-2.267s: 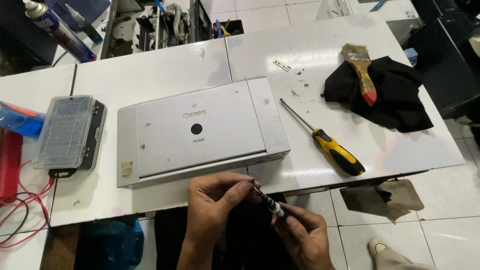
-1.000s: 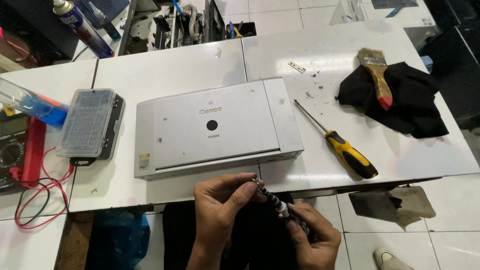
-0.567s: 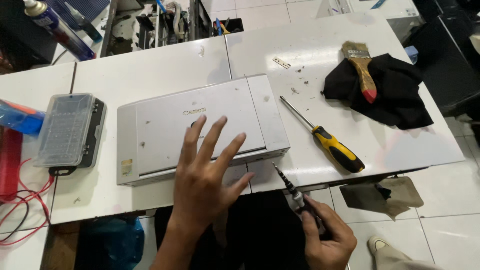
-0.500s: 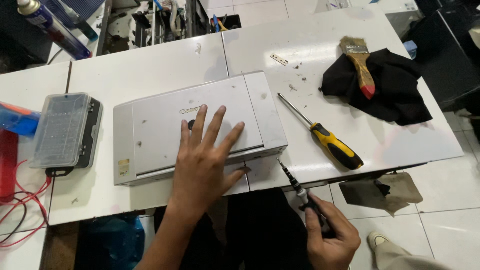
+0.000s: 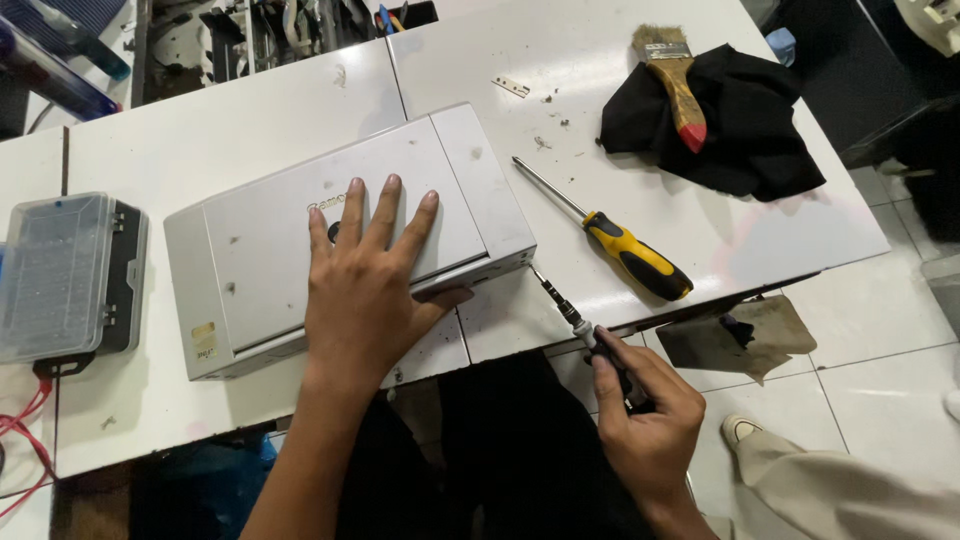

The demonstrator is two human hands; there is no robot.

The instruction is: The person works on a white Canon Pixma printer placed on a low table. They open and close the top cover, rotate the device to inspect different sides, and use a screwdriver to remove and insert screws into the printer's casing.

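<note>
A flat grey printer (image 5: 250, 250) lies on the white table (image 5: 250, 120). My left hand (image 5: 365, 285) rests flat on its lid, fingers spread, thumb hooked over the front edge. My right hand (image 5: 645, 420) grips a small dark precision screwdriver (image 5: 570, 318) below the table's front edge. Its tip points up-left and meets the printer's front right corner.
A yellow-and-black screwdriver (image 5: 615, 240) lies right of the printer. A paintbrush (image 5: 675, 80) rests on a black cloth (image 5: 720, 125) at the back right. A clear parts case (image 5: 65, 275) sits at the left, red wires (image 5: 20, 440) below it. Small debris and a metal piece (image 5: 510, 87) lie behind.
My left hand let go of the small screwdriver and pressed flat onto the printer lid. My right hand brought the screwdriver's tip up to the printer's front right corner.
</note>
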